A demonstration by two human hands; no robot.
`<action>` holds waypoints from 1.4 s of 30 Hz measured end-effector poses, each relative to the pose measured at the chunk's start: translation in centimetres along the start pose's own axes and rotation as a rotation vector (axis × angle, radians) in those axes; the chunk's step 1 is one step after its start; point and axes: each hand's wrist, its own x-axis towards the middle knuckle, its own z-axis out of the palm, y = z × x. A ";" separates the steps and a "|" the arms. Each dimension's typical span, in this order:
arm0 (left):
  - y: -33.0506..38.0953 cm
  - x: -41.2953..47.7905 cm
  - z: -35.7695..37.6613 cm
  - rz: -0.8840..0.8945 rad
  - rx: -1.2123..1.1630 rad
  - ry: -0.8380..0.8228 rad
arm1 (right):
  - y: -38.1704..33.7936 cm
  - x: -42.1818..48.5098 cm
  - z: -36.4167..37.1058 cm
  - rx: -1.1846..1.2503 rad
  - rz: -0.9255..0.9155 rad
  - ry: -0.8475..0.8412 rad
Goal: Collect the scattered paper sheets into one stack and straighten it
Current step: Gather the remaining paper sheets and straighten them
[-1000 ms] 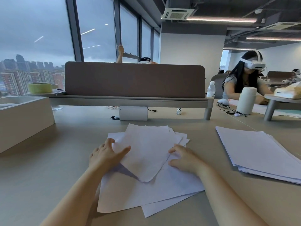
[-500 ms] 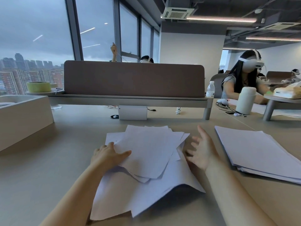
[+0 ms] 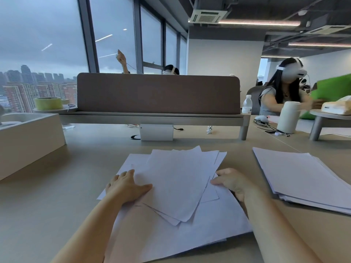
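Note:
Several white paper sheets [image 3: 176, 179] lie fanned at different angles on the beige desk [image 3: 47, 215] in front of me. My left hand [image 3: 127, 186] lies flat on the left side of the sheets, thumb tucked against the top sheets' edge. My right hand [image 3: 233, 182] holds the right edge of the pile, with fingertips on the paper. The lower sheets [image 3: 190, 238] spread wide toward me under both forearms.
A second paper stack [image 3: 303, 175] lies on the desk at right. A brown divider [image 3: 157, 93] crosses the back, with a white box [image 3: 156, 132] below it. A beige box [image 3: 24, 137] stands at left. A seated person [image 3: 281, 92] works at far right.
My right hand lifted off the pile, swung out to the right, then came back down onto its right edge. The top sheets turned and the lower ones shifted. The left hand stayed put.

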 end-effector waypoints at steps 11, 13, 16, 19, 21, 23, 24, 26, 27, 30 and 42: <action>-1.3 1.2 -0.2 -0.017 -0.018 -0.005 | 1.2 0.6 -2.1 -0.180 -0.042 0.166; -1.4 1.2 -0.1 -0.034 -0.046 0.005 | 1.6 1.1 -2.2 -0.129 -0.055 0.248; -1.3 1.1 -0.2 -0.061 -0.111 0.002 | 1.4 1.3 -2.0 0.185 -0.081 0.291; -1.1 0.8 -0.4 -0.069 -0.167 0.010 | 0.5 0.9 -2.1 0.595 0.076 0.199; -1.0 0.5 -0.6 -0.091 -0.124 0.029 | 0.5 0.6 -2.5 0.804 0.124 0.087; -1.0 0.4 -0.4 -0.097 -0.013 0.043 | 0.6 0.4 -3.0 0.968 0.083 -0.002; -1.1 0.4 -0.3 -0.097 0.027 0.058 | 0.8 0.4 -3.2 0.996 0.044 -0.047; -0.9 0.3 -0.2 -0.110 0.067 0.095 | 1.0 0.3 -3.4 0.945 -0.022 -0.127; -0.9 0.2 -0.2 -0.118 0.087 0.119 | 1.0 0.2 -3.5 0.897 -0.043 -0.173; -0.8 0.0 -0.3 -0.156 0.136 0.155 | 1.2 -0.1 -3.3 0.711 -0.085 -0.281; -0.3 -0.2 -0.6 -0.165 0.005 0.205 | 1.9 2.1 -2.0 0.654 -0.055 0.318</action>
